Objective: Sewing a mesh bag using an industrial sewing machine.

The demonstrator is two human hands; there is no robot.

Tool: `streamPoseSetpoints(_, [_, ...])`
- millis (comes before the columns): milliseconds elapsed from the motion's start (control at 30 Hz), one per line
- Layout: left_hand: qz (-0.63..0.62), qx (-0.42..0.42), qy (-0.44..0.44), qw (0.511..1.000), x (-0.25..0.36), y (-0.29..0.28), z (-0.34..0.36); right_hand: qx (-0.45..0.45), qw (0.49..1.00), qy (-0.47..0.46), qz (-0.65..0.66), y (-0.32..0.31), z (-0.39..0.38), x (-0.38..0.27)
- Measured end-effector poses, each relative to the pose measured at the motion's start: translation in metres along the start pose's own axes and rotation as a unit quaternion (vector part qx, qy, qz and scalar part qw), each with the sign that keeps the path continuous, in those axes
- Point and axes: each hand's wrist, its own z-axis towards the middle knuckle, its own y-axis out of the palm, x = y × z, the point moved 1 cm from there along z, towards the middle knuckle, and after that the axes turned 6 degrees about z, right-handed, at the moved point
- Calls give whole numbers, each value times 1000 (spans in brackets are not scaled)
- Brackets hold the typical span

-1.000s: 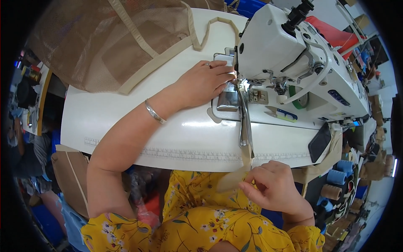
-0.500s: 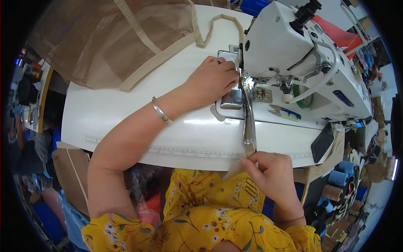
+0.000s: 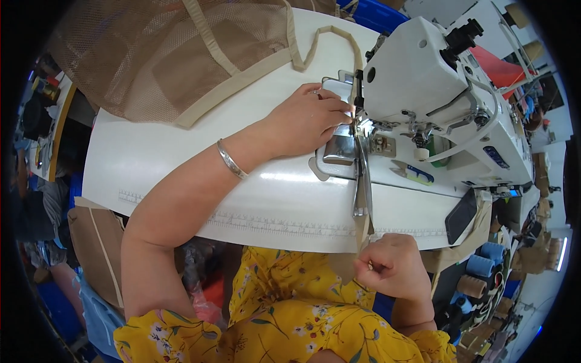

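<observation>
Head view: beige strip (image 3: 362, 227) pinched in the grip of the right hand (image 3: 392, 266), just off the near edge of the tabletop (image 3: 163, 139); long axis run forward through the metal guide (image 3: 360, 211). Left hand (image 3: 307, 123) placed nearer the sewing machine (image 3: 396, 69); its hold cannot be told.

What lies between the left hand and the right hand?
In the head view, a long metal guide, with a beige strip leading from its near end toward the right hand, over the white tabletop.
</observation>
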Motion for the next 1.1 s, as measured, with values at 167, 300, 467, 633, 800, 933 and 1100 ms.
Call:
streamPoseSetpoints(167, [2,-17,-22,1000,0,1,2,-1,1000,0,-3,1,-2,6])
streamPoseSetpoints(300, [-4,-22,-14,1000,-1,2,1,-29,1000,5,3,1,-1,8])
streamPoseSetpoints(467, [10,-63,-15,998,0,-2,4,-34,999,1,9,0,0,8])
streamPoseSetpoints(633, [5,-73,-29,997,-2,-4,10,-43,999,6,-9,-1,2,9])
streamPoseSetpoints(800, [45,-136,-13,990,-1,-7,15,-57,998,-19,-20,-1,2,10])
streamPoseSetpoints(933, [45,-145,-19,988,1,-6,17,-61,997,-27,-29,-2,3,11])
streamPoseSetpoints(1100, [57,-171,-28,983,3,-7,20,-59,997,-41,-16,-4,4,12])
